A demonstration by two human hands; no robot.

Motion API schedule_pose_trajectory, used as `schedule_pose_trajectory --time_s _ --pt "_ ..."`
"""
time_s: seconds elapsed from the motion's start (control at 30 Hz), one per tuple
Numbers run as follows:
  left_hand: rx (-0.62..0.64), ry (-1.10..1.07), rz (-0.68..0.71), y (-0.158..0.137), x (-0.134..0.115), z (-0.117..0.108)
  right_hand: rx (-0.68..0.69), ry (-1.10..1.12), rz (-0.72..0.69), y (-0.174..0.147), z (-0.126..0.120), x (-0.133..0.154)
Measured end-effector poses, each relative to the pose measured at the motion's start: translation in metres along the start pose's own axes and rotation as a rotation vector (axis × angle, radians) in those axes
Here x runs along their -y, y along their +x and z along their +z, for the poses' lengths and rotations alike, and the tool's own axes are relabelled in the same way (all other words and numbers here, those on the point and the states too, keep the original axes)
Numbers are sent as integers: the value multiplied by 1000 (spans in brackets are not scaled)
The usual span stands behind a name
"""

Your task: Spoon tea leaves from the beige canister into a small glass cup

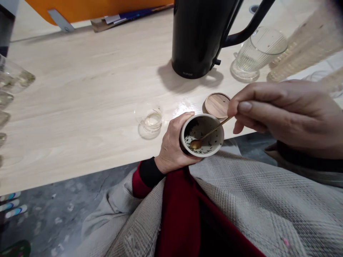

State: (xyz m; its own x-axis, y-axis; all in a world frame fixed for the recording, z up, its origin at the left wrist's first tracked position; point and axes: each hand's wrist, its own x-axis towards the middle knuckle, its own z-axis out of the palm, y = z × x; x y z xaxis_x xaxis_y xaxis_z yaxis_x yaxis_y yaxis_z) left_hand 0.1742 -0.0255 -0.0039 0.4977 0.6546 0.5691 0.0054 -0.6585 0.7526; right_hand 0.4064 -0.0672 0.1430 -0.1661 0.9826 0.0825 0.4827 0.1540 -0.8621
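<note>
My left hand (173, 144) grips a small white ceramic jar (202, 135), held tilted just off the near edge of the table. Dark tea leaves cling to the jar's inner wall. My right hand (284, 112) pinches the handle of a thin golden spoon (207, 136), whose bowl rests inside the jar among the leaves. The jar's round wooden lid (217, 105) lies flat on the table just behind the jar.
A small clear glass cup (152, 119) stands left of the jar. A black kettle (198, 35) stands at the back, a ribbed glass pitcher (255, 51) to its right. More glassware (10, 80) lines the left edge. The pale wooden table (80, 89) ends just before my lap.
</note>
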Motion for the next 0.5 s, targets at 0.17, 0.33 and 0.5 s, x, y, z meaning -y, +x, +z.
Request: schedule_pose_trajectory --time_s 0.17,0.33,0.5 --pt "-14 -34 -54 0 -1 0 -228 472 200 2 8 -22" --pt "-28 -47 -106 0 0 2 -333 603 239 4 3 -42" --pt "-56 -61 -155 0 3 3 -391 644 163 12 1 -51"
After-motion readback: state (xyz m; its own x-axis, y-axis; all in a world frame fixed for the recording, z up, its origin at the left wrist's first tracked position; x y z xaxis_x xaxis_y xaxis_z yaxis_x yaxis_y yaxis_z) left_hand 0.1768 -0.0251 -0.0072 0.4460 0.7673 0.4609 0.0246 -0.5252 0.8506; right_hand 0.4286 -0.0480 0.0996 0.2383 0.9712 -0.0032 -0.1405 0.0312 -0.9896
